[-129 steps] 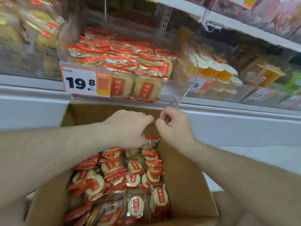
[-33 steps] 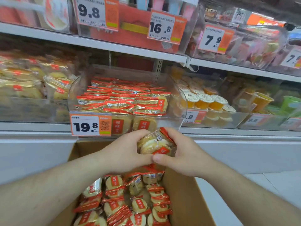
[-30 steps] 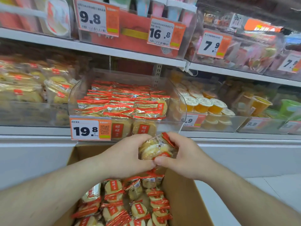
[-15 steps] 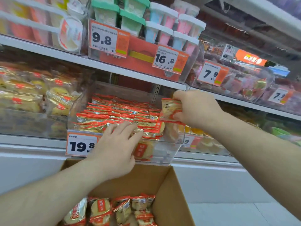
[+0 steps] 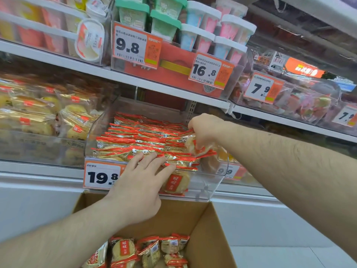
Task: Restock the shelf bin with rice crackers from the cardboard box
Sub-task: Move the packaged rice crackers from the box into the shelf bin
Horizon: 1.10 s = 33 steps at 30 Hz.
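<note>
Shelf bin: right hand, lower now, fingers gripping cracker pack; left hand fingers straight.

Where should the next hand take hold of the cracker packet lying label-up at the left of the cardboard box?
Probably from above. The packet with the red label lies flat, face up, in the cardboard box, with neighbours crowding its sides. Pinch its crimped red top edge, or span the round cracker across its width; the box's open top leaves that approach free.

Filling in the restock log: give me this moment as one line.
phase: placing | right hand: holds cracker packet over shelf bin | left hand: flat on stacked packets | cardboard box: packets remain
</note>
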Available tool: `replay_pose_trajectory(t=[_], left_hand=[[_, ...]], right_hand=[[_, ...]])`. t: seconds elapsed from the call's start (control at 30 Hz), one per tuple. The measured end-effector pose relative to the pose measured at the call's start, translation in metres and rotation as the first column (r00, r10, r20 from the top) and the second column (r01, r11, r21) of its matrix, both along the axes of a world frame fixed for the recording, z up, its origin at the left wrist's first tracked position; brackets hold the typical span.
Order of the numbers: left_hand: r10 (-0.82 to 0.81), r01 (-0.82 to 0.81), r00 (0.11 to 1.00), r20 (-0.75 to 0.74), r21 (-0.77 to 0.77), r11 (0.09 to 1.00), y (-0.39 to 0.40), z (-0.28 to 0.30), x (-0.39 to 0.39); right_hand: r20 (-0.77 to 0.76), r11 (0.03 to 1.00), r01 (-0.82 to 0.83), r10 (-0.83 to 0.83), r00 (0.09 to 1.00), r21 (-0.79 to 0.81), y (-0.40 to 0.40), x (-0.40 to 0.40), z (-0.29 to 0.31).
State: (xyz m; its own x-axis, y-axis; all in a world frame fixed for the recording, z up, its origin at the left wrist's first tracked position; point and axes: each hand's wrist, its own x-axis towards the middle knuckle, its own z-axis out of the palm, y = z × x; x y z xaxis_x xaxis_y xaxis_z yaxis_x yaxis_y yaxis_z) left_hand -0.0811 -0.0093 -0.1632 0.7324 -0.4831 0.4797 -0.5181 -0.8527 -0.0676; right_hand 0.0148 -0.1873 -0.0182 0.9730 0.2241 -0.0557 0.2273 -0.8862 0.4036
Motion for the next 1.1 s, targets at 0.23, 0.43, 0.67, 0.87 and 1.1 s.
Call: replay_pose_trajectory(t=[0.23,0.43,0.67,0.87,1.1], left_hand=[[0.001,-0.001,1.000,0.007,-0.010,1.000,-0.002,-0.003,-0.001],[0.009,-0.009,1.000,0.015,-0.006,1.000,-0.003,-0.005,0.000],[0.004,-0.004,1.000,0.020,-0.003,1.000,-0.002,-0.005,0.000],[-0.011,0.012,1.000,0.008,-0.015,1.000,-0.002,-0.006,0.000],[-0.008,0.009,1.000,0.024,-0.036,0.999,-0.001,-0.010,0.003]], right_hand=[[-0.120,0.999,0.046,-0.046,0.992,-0.005,-0.038,0.020,-0.013],[-0.029,0.889,-0.072,0.065,0.997,-0.452,-0.031,0.018,-0.034],[0.017,0.823,-0.118,0.153,0.988,-0.556,-0.024,0.015,-0.062],[-0.108,0.974,0.015,-0.041,0.993,-0.227,-0.025,0.005,-0.058],[-0.287,0.748,0.365,-0.240,0.927,0.554,-0.013,-0.010,-0.030]])
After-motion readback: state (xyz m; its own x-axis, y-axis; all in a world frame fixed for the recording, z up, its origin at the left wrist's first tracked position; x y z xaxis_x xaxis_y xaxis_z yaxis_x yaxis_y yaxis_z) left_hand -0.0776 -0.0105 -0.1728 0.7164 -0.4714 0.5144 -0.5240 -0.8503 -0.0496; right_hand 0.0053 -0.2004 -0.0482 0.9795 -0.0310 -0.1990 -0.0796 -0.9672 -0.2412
